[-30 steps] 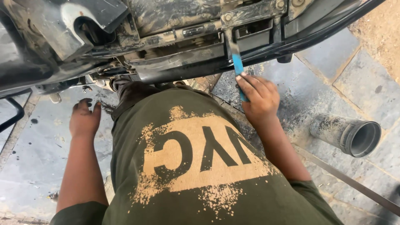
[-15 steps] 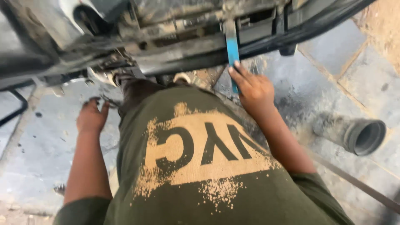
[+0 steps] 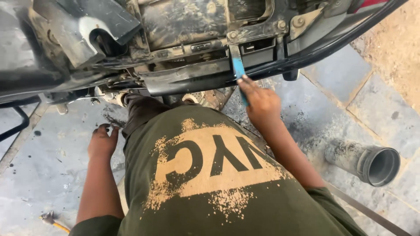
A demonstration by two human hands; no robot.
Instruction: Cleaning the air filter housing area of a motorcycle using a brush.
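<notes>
Two hands busy: my right hand [image 3: 261, 102] grips a blue-handled tool [image 3: 239, 70] against the grimy vehicle underside [image 3: 183, 52]; my left hand [image 3: 103, 142] rests loosely curled on the stone floor [image 3: 48, 166].

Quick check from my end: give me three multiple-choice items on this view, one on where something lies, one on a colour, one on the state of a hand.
1. Where does the grey pipe piece lie?
A. on the stone floor to the person's right
B. on the machine's frame
C. in the left hand

2. What colour is the tool in the right hand?
A. red
B. blue
C. yellow

3. What is the left hand doing?
A. gripping the blue tool
B. holding the pipe piece
C. lowered to the floor, holding nothing that shows

Answers: 1 A, it rests on the paving, open end toward the camera. 2 B, its blue handle runs up to the dirty frame. 3 C, the hand is down by the floor, apart from any tool.
</notes>
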